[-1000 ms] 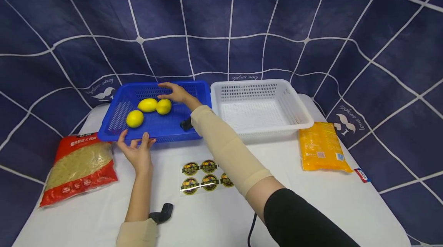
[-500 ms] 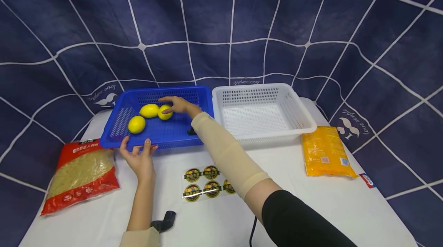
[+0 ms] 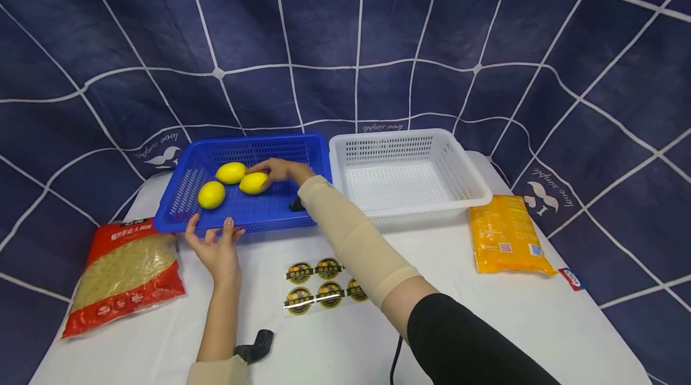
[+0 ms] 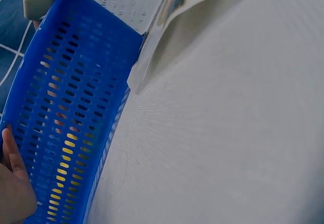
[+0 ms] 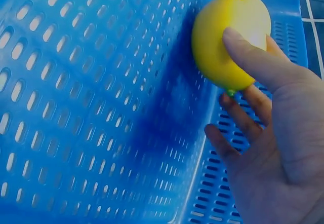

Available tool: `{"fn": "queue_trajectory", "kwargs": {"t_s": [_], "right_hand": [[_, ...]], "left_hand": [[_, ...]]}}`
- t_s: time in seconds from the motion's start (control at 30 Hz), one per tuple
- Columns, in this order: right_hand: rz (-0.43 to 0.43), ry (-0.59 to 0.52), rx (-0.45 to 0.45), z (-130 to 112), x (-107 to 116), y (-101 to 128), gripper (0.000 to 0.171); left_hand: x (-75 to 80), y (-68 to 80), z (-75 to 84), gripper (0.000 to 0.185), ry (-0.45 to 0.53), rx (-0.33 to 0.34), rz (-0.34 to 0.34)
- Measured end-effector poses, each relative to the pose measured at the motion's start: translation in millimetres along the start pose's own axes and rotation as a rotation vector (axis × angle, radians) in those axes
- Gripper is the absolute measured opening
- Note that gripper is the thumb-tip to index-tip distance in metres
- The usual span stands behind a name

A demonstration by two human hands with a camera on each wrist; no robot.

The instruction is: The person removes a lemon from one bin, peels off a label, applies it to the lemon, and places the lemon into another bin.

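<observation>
A blue basket [image 3: 178,208] at the table's back left holds three yellow lemons. My right hand [image 3: 268,174] reaches into it and grips the rightmost lemon [image 3: 252,183]. In the right wrist view the thumb lies over that lemon [image 5: 228,41] and the fingers [image 5: 238,117] curl beneath it, low over the mesh floor [image 5: 91,107]. The other two lemons [image 3: 230,173] [image 3: 211,194] lie just to its left. My left hand [image 3: 215,230] rests with straight fingers against the basket's front rim; the left wrist view shows one finger [image 4: 11,150] on the blue wall [image 4: 71,107].
An empty white basket [image 3: 469,187] stands right beside the blue one. A red bag [image 3: 126,268] lies front left and an orange packet [image 3: 504,232] at the right. A sheet of round stickers [image 3: 322,280] lies in front of the baskets. A dark blue cloth hangs behind.
My right hand came down from above the lemons, closed round the rightmost one and drew it slightly nearer. The left hand stayed at the basket's front rim.
</observation>
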State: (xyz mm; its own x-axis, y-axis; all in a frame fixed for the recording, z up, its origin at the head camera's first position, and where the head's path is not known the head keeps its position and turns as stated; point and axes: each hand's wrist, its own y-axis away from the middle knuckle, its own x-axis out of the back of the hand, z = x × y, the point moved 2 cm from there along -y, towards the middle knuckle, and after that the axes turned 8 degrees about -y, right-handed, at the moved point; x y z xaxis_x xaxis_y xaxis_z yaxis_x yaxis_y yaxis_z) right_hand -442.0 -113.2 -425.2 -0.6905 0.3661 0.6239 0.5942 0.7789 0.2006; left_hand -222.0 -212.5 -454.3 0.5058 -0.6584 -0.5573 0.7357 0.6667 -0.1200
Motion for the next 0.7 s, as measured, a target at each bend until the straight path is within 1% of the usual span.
{"fn": "queue_trajectory", "kwargs": {"t_s": [0.1,0.17,0.3,0.4,0.53,0.6,0.7], "right_hand": [[-0.023,-0.020,0.000,0,-1,0,0.059],[-0.036,-0.011,0.003,0,-2,0,0.059],[-0.033,-0.001,0.000,0,-2,-1,0.057],[-0.011,-0.011,0.004,1,0,2,0.056],[0.041,-0.052,0.026,-7,9,6,0.057],[0.074,-0.084,0.045,-13,17,10,0.057],[0.121,-0.112,0.110,-26,33,21,0.056]], "left_hand": [[0.6,-0.4,-0.5,0.065,0.009,0.000,-0.004],[1.3,-0.2,-0.7,0.065,0.011,0.002,-0.004],[1.6,0.3,0.1,0.064,0.003,0.000,-0.007],[0.1,2.5,-0.6,0.064,0.004,0.002,-0.012],[-2.8,3.6,1.9,0.063,0.008,0.005,-0.018],[-4.2,4.3,5.6,0.062,-0.003,0.007,-0.019],[-6.9,5.3,10.9,0.062,-0.017,0.007,-0.014]]}}
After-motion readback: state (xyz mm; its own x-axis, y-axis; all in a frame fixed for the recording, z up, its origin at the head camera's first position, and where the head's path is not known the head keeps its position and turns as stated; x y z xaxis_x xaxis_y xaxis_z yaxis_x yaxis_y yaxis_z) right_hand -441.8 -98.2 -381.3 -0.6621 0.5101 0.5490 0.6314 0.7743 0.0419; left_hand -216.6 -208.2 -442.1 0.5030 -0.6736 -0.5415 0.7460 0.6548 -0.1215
